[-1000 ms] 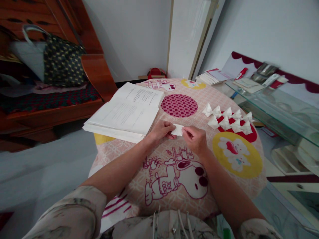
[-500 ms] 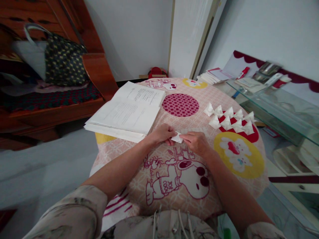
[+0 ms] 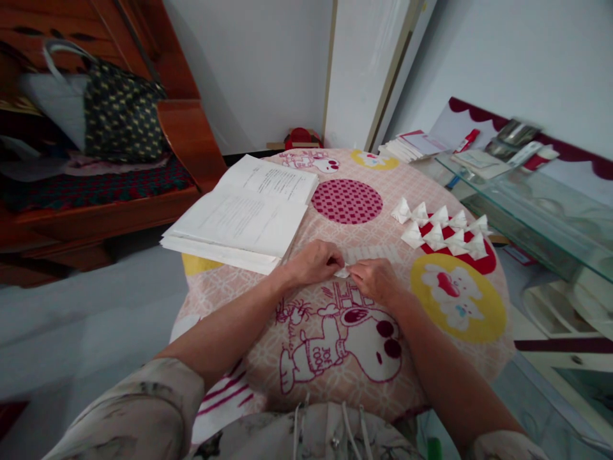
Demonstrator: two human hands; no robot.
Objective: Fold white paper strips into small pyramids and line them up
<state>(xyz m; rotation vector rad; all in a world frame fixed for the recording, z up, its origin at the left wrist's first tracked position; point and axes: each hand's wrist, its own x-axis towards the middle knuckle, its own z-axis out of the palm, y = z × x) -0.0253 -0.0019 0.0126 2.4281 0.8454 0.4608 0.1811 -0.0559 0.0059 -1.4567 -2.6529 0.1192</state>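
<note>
A small piece of folded white paper (image 3: 342,273) is pinched between my two hands over the middle of the table; most of it is hidden by the fingers. My left hand (image 3: 318,260) closes on its left side, fingers curled. On its right side my right hand (image 3: 374,276) grips it between thumb and fingers. Several folded white paper pieces (image 3: 435,236) with pointed tips stand in two rows to the right of my hands. An open book (image 3: 239,220) with white pages lies to the left, just beyond my left forearm.
A pink patterned cloth (image 3: 268,374) covers the round table. Glass shelving (image 3: 541,204) stands close on the right, with a stack of papers (image 3: 407,148) near its corner. On the left is a wooden bench (image 3: 186,140) bearing a dark patterned bag (image 3: 125,115).
Both hands have shifted slightly, the right one a little downward. My left fingers have curled further over the folded paper, so less of it shows now.
</note>
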